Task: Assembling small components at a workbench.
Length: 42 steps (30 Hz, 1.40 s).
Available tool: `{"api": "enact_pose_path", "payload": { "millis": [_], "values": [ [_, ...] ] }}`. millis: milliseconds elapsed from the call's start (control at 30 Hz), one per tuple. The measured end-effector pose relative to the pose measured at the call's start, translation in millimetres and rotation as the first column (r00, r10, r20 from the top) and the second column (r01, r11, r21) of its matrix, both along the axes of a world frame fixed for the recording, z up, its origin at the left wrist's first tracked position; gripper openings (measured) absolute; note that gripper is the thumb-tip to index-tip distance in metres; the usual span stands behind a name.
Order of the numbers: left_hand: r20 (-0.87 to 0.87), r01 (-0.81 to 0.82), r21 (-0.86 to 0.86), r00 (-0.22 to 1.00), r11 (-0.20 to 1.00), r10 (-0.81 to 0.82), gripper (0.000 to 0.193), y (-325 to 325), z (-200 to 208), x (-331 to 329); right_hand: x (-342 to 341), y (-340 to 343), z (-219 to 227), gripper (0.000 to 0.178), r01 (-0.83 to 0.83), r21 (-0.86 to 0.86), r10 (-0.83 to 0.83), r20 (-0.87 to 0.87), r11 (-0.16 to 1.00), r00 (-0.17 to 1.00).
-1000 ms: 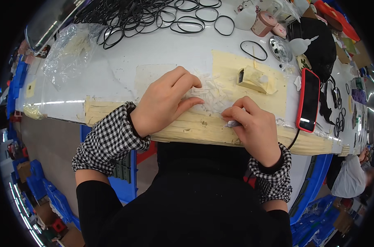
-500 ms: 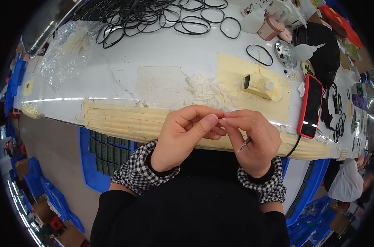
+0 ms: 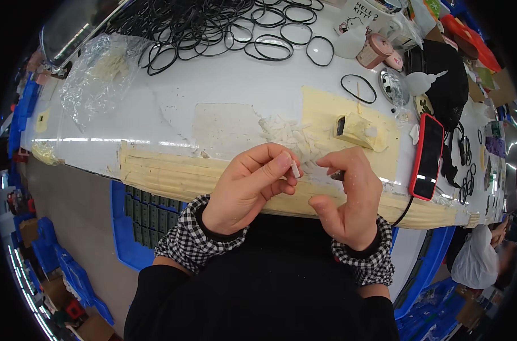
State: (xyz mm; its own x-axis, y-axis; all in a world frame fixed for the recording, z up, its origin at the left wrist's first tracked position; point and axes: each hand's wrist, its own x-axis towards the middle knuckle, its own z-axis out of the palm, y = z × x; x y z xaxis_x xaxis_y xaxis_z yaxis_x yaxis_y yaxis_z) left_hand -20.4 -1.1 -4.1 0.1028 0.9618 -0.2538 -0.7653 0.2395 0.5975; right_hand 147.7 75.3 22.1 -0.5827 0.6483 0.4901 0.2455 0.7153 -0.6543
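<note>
My left hand (image 3: 241,190) pinches a small white strip (image 3: 295,169) between thumb and fingers, above the taped front edge of the table. Across a short gap, my right hand (image 3: 358,196) has its thumb and index finger spread apart. A thin dark metal tool (image 3: 338,175) is tucked in its curled fingers; most of it is hidden, so its kind is unclear. Just beyond both hands lies a loose pile of small white strips (image 3: 287,133). A block wrapped in yellow tape (image 3: 358,132) sits to its right on a yellow sheet (image 3: 321,105).
Many black rubber rings (image 3: 196,28) heap at the back. At left lies a crumpled clear plastic bag (image 3: 99,74). A red-cased phone (image 3: 428,156) with a cable lies at right, near a squeeze bottle (image 3: 420,83). Blue crates (image 3: 125,238) stand below the table edge.
My hands have parted. My right thumb and index finger have opened away from the left fingertips, and the white strip now shows in my left hand. The table sits slightly lower in view.
</note>
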Motion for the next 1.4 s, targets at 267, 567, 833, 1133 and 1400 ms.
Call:
{"api": "enact_pose_path", "payload": {
  "millis": [267, 567, 833, 1133, 1400],
  "values": [
    [0.050, 0.058, 0.038, 0.997, 0.998, -0.060, 0.017, 3.2, -5.8, 2.5, 1.2, -2.2, -2.6, 0.035, -0.005, 0.012, 0.001, 0.299, 1.000, 0.954],
    [0.034, 0.107, 0.043, 0.993, 0.993, -0.109, 0.015, 3.0, -4.6, -0.7, -1.7, -3.4, 4.2, 0.038, -0.020, -0.019, 0.025, 0.380, 1.000, 0.925],
    [-0.037, 0.101, 0.036, 0.994, 0.994, -0.100, 0.014, 2.8, -2.9, -2.1, -1.8, -4.4, 0.2, 0.034, 0.001, 0.040, -0.016, 0.385, 0.999, 0.923],
    [-0.038, 0.110, 0.036, 0.993, 0.993, -0.109, 0.014, 2.2, -2.0, -4.1, -2.9, -4.9, 1.9, 0.034, 0.014, 0.030, -0.024, 0.367, 0.999, 0.930],
    [-0.093, 0.086, 0.048, 0.992, 0.995, -0.081, 0.015, -0.9, -2.2, -5.0, -0.5, -4.8, 2.2, 0.033, -0.048, -0.020, 0.052, 0.385, 0.999, 0.921]
  ]
}}
